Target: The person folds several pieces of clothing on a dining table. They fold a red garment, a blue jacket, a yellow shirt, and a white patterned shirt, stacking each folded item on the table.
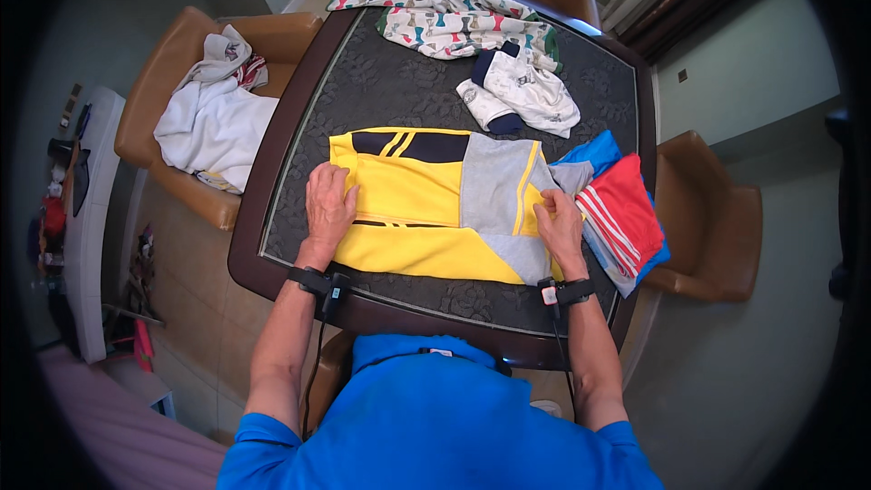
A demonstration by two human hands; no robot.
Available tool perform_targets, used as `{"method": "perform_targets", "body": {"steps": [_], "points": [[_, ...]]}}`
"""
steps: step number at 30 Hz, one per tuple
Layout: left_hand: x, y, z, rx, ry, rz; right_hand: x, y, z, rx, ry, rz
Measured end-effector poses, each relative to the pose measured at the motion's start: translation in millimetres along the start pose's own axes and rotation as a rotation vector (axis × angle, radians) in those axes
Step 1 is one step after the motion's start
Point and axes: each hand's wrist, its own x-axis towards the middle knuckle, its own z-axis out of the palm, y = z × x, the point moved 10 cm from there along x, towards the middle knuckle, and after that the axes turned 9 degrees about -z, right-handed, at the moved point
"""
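Observation:
A yellow, grey and black garment [408,194] lies lengthwise across the table in front of me, its sides folded inward. It looks like a sweatshirt or jacket. My left hand [329,207] rests over its left end, with the thumb on the yellow cloth; the fingertips' grip is unclear. At the opposite end, my right hand [562,224] pinches the yellow and grey edge between thumb and curled fingers. Just beyond that hand sits a stack of folded clothes, with red shorts with white stripes [622,207] on top and blue cloth [595,152] under them.
The dark wooden table [255,231] has a black patterned top. Toward its far side lie a bow-tie-print garment [463,24] and a white garment with navy cuffs [531,92]. White clothes [211,126] cover a tan armchair [139,112] at left. Another tan chair [721,224] stands right.

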Motion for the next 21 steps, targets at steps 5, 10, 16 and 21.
{"method": "perform_targets", "body": {"steps": [5,10,16,21], "points": [[27,3,10,-0.056,0.032,0.028,43,4,15,-0.038,0.008,-0.092],[63,-5,30,0.034,0.047,0.016,86,-2,25,-0.191,0.038,-0.259],[88,-23,73,0.146,-0.218,-0.040,113,21,52,-0.378,-0.125,-0.179],[95,-43,78,-0.005,-0.150,-0.204,121,40,32,-0.215,0.055,-0.167]]}}
